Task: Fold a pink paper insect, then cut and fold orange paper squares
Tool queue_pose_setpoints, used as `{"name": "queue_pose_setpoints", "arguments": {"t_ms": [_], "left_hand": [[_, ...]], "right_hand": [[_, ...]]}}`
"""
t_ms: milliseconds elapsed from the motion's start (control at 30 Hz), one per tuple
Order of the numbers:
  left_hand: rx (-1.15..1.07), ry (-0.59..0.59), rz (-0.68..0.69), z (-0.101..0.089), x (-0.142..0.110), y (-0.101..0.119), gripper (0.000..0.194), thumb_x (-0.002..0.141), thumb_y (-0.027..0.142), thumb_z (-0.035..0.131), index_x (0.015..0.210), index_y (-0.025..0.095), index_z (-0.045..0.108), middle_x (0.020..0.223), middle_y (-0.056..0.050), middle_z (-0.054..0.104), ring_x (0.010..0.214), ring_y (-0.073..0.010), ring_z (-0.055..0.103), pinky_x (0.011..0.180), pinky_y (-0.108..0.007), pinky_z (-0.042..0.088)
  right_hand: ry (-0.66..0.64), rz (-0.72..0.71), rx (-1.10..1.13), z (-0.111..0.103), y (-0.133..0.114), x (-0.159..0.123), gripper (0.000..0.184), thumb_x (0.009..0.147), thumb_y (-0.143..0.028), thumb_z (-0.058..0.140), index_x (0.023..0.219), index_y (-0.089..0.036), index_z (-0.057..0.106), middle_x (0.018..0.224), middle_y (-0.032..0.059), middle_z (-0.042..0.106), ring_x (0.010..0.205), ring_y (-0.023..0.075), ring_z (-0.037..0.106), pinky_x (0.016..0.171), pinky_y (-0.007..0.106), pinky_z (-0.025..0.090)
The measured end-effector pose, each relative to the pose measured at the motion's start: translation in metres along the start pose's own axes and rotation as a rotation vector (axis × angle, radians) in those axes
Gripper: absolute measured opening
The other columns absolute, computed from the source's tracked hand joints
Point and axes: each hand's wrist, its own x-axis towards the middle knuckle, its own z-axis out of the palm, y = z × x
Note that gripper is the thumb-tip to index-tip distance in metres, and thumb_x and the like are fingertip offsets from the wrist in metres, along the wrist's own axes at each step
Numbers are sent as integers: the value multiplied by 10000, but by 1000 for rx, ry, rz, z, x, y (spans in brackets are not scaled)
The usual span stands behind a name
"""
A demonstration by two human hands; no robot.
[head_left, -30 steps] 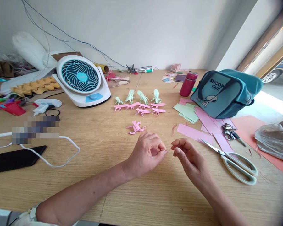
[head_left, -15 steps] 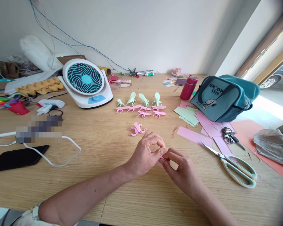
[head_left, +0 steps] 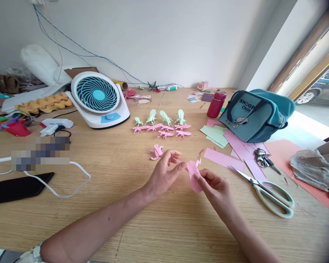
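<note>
At the far left, a flat black rectangular object (head_left: 22, 188) is laid on the light wooden table (head_left: 98, 226), with a looped white cable (head_left: 84, 173) beside it. Behind them, a white fan with a blue grille (head_left: 95, 96) is tilted upward. Toward the middle, four pale green folded-paper figures (head_left: 165, 117) are lined up behind a group of pink folded-paper figures (head_left: 166, 134). Nearer, a single pink folded-paper figure with bent legs (head_left: 155, 152) is set apart, just beyond the left hand (head_left: 163, 173).

The left hand is held half open, its fingers curled and its thumb tip brought to the upper left edge of a pink piece of folded paper with a thin bent projection (head_left: 194, 179); whether that edge is touched cannot be told. The folded piece is held above the table between the hands, gripped near its lower right side by the thumb and fingers of the right hand (head_left: 218, 186).

Farther right, a flat pink paper strip (head_left: 223, 160) is seen near the partly open scissors with pale green handles (head_left: 274, 197), and a bunch of metal keys (head_left: 262, 157) is rested on pink paper.
</note>
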Motion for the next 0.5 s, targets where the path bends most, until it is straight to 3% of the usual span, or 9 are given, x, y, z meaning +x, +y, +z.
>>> {"name": "queue_pose_setpoints", "arguments": {"t_ms": [67, 233, 400, 500], "left_hand": [[-61, 26, -72, 4, -1, -6, 417, 813, 529, 689, 1006, 174, 588, 1010, -61, 635, 911, -185, 588, 825, -304, 453], [-174, -143, -158, 18, -9, -9, 335, 773, 458, 739, 811, 137, 652, 742, -23, 631, 676, -134, 545, 652, -258, 419], [-208, -89, -109, 23, -10, -7, 262, 792, 389, 727, 779, 131, 683, 728, -26, 657, 648, -123, 543, 632, -250, 411], [-238, -102, -89, 23, -10, -7, 257, 802, 387, 722, 792, 135, 673, 751, -22, 657, 666, -119, 544, 638, -243, 414]], "right_hand": [[67, 1, 74, -1, 2, 2, 291, 892, -469, 613, 798, -204, 686, 718, 3, 591, 671, 145, 486, 610, 265, 362], [141, -74, 50, -2, 6, 4, 260, 878, -456, 638, 819, -228, 748, 772, 18, 619, 764, 174, 513, 707, 290, 399], [91, -15, 188, 2, 7, 5, 250, 800, -478, 725, 860, -236, 744, 815, 33, 674, 810, 201, 572, 731, 311, 456], [90, 16, 291, 3, 6, 6, 258, 763, -470, 767, 823, -226, 705, 769, 26, 669, 720, 176, 572, 669, 295, 474]]}}
